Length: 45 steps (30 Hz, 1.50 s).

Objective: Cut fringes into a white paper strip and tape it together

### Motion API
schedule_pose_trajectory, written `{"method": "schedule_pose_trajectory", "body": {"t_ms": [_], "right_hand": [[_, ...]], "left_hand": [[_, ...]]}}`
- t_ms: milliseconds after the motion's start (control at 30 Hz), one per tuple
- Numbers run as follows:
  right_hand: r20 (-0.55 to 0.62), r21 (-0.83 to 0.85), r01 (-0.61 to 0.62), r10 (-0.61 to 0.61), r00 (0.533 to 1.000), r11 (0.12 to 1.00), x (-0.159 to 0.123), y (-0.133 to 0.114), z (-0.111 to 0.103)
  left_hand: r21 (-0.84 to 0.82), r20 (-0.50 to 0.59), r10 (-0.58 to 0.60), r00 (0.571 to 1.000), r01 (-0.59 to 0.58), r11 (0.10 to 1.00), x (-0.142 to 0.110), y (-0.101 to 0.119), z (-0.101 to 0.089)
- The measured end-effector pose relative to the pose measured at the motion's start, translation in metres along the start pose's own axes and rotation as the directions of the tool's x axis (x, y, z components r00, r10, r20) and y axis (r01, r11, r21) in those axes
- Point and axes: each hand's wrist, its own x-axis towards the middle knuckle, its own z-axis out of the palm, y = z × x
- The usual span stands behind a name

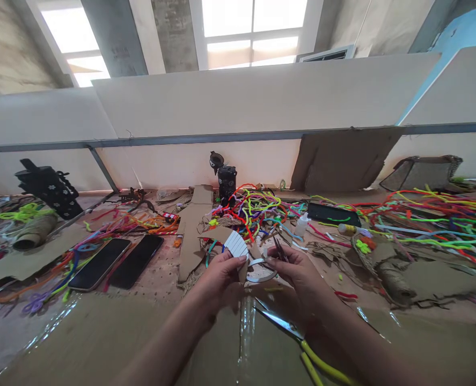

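My left hand point(221, 271) pinches a fan-shaped white piece point(236, 243) marked with dark lines, which looks like paper or card. In my right hand point(294, 265) are dark tweezers point(278, 249), tips pointing up and away. A thin white strip point(262, 278) curves in a loop between both hands; its end seems to lie at my right fingertips. Below my right wrist, scissors point(322, 365) with yellow handles rest on the taped cardboard point(141, 343), blades parted slightly and pointing up-left. Small brown cardboard bits sit right behind my fingers.
Two phones point(137, 261) lie to the left. Tangled colourful pipe cleaners point(257, 206) fill the middle back and right. A small glue bottle point(302, 224), a black phone-like slab point(333, 214), twine rolls point(394, 281) and cardboard pieces point(193, 230) surround the hands. A white partition point(221, 107) stands behind.
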Motion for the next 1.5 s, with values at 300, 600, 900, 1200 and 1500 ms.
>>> {"method": "schedule_pose_trajectory", "body": {"t_ms": [300, 600, 900, 1200, 1500], "right_hand": [[0.073, -0.172, 0.067, -0.055, 0.996, 0.983, -0.001, -0.006, 0.001], [0.077, -0.350, 0.208, -0.193, 0.978, 0.914, -0.003, 0.000, 0.001], [0.007, -0.078, 0.038, -0.038, 0.999, 0.996, 0.001, 0.001, 0.002], [-0.004, -0.209, 0.063, -0.065, 0.998, 0.976, -0.002, -0.012, 0.002], [-0.030, -0.115, 0.027, -0.031, 0.999, 0.993, -0.001, -0.010, -0.001]], "left_hand": [[-0.028, 0.001, -0.002, 1.000, 0.002, 1.000, 0.007, -0.006, -0.008], [0.089, -0.026, -0.019, 0.999, 0.021, 0.996, 0.002, -0.006, -0.003], [0.078, -0.019, 0.004, 1.000, -0.003, 0.997, 0.004, -0.004, -0.002], [-0.015, 0.026, 0.008, 1.000, -0.008, 1.000, 0.006, -0.006, -0.003], [-0.058, 0.032, -0.017, 0.999, 0.019, 0.998, 0.007, -0.008, -0.005]]}}
